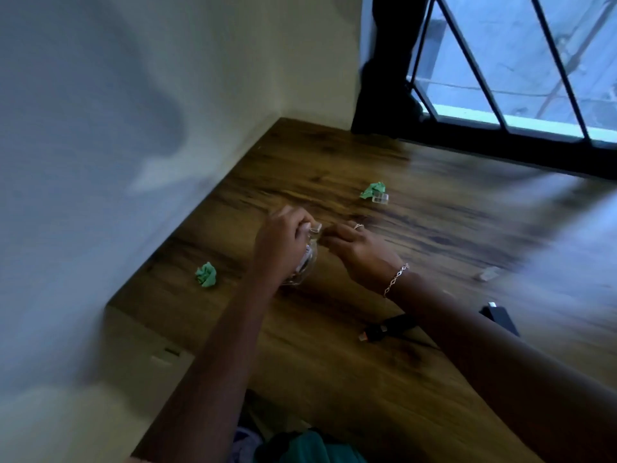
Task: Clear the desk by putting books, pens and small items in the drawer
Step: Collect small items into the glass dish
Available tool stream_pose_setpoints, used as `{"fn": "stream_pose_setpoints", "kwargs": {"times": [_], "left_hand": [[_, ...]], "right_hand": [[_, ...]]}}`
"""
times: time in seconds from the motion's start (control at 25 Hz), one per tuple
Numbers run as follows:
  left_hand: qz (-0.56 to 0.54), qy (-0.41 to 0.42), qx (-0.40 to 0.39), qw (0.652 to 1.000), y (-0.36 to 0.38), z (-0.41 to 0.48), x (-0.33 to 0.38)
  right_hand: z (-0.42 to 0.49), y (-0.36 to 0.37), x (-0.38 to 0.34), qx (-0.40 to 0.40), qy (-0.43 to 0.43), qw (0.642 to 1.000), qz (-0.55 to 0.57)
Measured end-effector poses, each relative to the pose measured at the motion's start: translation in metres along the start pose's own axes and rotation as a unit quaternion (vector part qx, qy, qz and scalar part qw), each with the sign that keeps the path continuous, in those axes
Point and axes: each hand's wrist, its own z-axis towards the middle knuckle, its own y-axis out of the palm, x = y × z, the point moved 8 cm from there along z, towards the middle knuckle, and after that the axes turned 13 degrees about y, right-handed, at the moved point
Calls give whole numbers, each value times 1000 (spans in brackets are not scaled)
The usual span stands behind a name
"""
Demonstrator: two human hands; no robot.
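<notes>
My left hand (282, 243) grips a small clear glass jar (305, 267) that stands on the wooden desk (334, 355), its fingers curled round the jar's top. My right hand (354, 248) hovers beside the jar's mouth with its fingertips pinched together; what it pinches is too small and blurred to tell. A crumpled green paper ball (206, 275) lies left of the jar. A second green paper ball (373, 190) lies farther back, touching a small clear plastic piece (381, 198). The frame is motion-blurred.
A black device with a cable (390, 327) lies under my right forearm. A black box-like item (500, 317) and a small pale object (486, 274) sit at the right. A wall borders the desk on the left, a window (521, 61) at the back.
</notes>
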Motion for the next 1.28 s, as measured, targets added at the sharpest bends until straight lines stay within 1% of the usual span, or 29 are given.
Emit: {"fn": "stream_pose_setpoints", "kwargs": {"times": [0.12, 0.24, 0.32, 0.4, 0.52, 0.64, 0.76, 1.0, 1.16, 1.24, 1.28], "left_hand": [[-10, 47, -16, 999, 20, 6, 32], [1, 69, -51, 996, 41, 9, 61], [20, 85, -73, 993, 54, 7, 83], [40, 102, -97, 989, 66, 1, 105], [56, 120, -146, 980, 81, -17, 133], [64, 139, -174, 973, 90, -41, 156], [56, 144, -172, 973, 91, -66, 178], [36, 169, -173, 970, 88, -116, 212], [23, 171, -170, 970, 80, -142, 225], [-8, 162, -157, 974, 74, -150, 229], [-27, 158, -136, 978, 68, -154, 231]], "right_hand": [[-19, -14, 33, 24, 114, 991, -69], [-43, -22, 65, -17, 223, 972, -73], [-66, -33, 81, -28, 273, 958, -83], [-86, -48, 89, -24, 305, 947, -93], [-115, -66, 90, -23, 341, 935, -96], [-146, -80, 79, -11, 362, 928, -90], [-179, -93, 63, 1, 368, 926, -86], [-236, -111, 33, 20, 405, 911, -76], [-262, -113, 18, 7, 429, 900, -78], [-269, -116, 11, 27, 442, 895, -52], [-273, -120, 7, 49, 444, 894, -34]]}}
